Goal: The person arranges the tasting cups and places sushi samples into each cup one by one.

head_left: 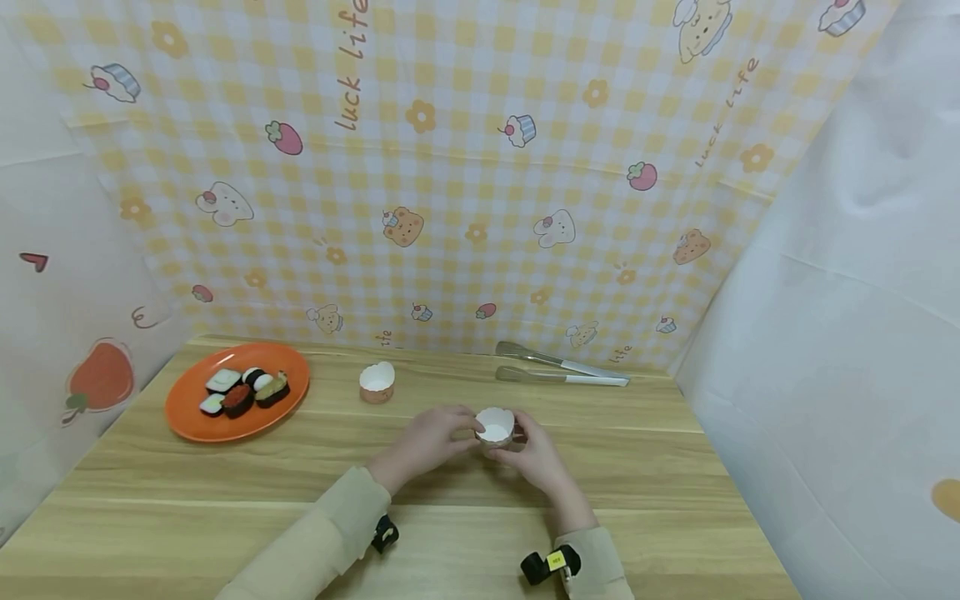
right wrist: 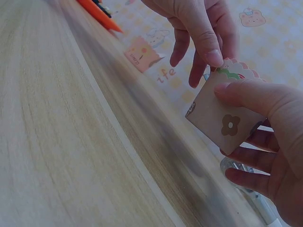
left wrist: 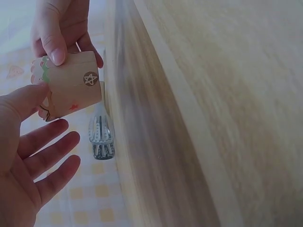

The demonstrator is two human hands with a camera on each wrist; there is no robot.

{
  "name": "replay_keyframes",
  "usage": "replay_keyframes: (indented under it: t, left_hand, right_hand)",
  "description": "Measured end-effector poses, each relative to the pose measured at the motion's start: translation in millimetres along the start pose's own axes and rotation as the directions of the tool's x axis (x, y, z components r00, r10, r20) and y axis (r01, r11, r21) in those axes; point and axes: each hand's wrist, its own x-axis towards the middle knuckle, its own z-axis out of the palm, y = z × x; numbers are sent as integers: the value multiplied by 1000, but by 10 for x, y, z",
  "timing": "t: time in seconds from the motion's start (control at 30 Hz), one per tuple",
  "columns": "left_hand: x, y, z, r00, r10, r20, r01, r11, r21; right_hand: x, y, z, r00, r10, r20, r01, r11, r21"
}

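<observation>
Between my two hands is a paper baking cup, raised off the table, its white inside facing up. Its outside, with a scalloped rim and small printed figures, shows in the left wrist view. My right hand grips the cup's side, thumb in front and fingers behind. On the opposite side my left hand pinches it near the rim with the thumb; the left index finger is partly hidden behind the cup, and the other fingers spread loosely. A second paper baking cup stands on the table beyond my left hand.
An orange plate with several sushi pieces lies at the back left. Tongs with see-through heads and white handles lie at the back right. A checked cloth hangs behind the wooden table.
</observation>
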Motion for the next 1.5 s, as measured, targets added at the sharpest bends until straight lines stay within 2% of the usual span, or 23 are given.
replay_keyframes:
  t: [0.43,0.7,1.1,1.5]
  left_hand:
    - [12,-6,5,1000,29,-5,-29,1000,7]
    - [14,-2,-15,1000,19,17,-19,1000,1]
    - [11,2,-48,1000,27,13,-27,1000,4]
    - [0,-20,-21,1000,29,0,-29,1000,-4]
  right_hand:
    - [11,13,11,1000,-4,7,4,1000,14]
    - [18,6,28,1000,-14,20,14,1000,15]
    - [21,-10,39,999,-39,15,39,999,8]
    - [1,-24,52,1000,-16,18,16,1000,16]
